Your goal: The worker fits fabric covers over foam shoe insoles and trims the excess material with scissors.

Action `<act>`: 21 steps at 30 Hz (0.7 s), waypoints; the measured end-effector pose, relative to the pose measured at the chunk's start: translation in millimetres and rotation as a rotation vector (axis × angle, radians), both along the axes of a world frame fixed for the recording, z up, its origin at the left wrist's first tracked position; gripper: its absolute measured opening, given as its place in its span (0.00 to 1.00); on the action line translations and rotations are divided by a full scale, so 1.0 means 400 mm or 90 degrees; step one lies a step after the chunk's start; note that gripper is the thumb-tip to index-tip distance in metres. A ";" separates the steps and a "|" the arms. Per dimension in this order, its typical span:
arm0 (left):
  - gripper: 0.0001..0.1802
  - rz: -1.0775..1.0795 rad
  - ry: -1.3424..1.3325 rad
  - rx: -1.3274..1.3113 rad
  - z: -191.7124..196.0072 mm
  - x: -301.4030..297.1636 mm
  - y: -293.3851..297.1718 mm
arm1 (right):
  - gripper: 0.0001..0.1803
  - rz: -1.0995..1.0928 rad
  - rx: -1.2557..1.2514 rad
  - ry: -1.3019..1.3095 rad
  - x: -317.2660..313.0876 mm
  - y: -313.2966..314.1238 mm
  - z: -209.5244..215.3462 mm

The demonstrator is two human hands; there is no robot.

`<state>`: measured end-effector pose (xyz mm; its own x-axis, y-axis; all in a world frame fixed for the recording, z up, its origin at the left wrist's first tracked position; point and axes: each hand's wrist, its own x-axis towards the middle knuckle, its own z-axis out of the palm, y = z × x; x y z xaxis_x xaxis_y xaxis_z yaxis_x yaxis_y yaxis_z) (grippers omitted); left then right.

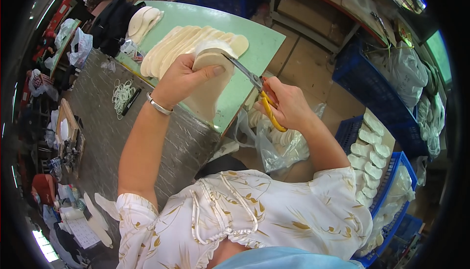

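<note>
My left hand (pixel 183 84) grips a cream insole (pixel 209 93), thumb across its face and fingers behind it. White fluffy material (pixel 215 45) shows along the insole's top edge. In my right hand (pixel 288 103) is a pair of scissors (pixel 267 105) with yellow-orange handles. Their blades point up and left and meet the insole's upper right edge. Whether the blades are parted is too small to tell. Behind my left hand, a fanned row of cream insoles (pixel 169 48) lies on the green tabletop (pixel 254 34).
A stack of insoles (pixel 144 22) lies at the table's far left. The dark tabletop (pixel 103 137) bears a bundle of white cord (pixel 122 95) and a black pen (pixel 131 101). Plastic bags (pixel 274 146) sit below my right arm. Blue crates (pixel 367 78) and a board of insoles (pixel 370 156) stand right.
</note>
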<state>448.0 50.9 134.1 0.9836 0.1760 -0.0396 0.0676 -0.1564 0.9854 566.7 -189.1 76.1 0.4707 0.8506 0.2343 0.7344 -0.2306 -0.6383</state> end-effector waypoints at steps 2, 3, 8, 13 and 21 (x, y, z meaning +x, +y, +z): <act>0.15 -0.010 0.001 0.017 0.007 0.005 -0.011 | 0.29 0.003 -0.007 0.002 0.003 0.002 0.002; 0.15 -0.014 0.008 0.016 0.007 0.007 -0.012 | 0.29 0.001 -0.009 -0.001 0.005 0.001 0.001; 0.15 -0.056 0.031 0.036 0.015 0.008 -0.003 | 0.23 0.012 0.045 -0.057 0.020 -0.006 -0.016; 0.14 -0.073 0.047 0.050 0.015 0.016 0.008 | 0.23 0.019 0.036 -0.071 0.028 -0.010 -0.027; 0.16 -0.140 0.056 0.110 0.013 0.022 0.023 | 0.21 0.052 -0.022 -0.016 0.037 -0.026 -0.031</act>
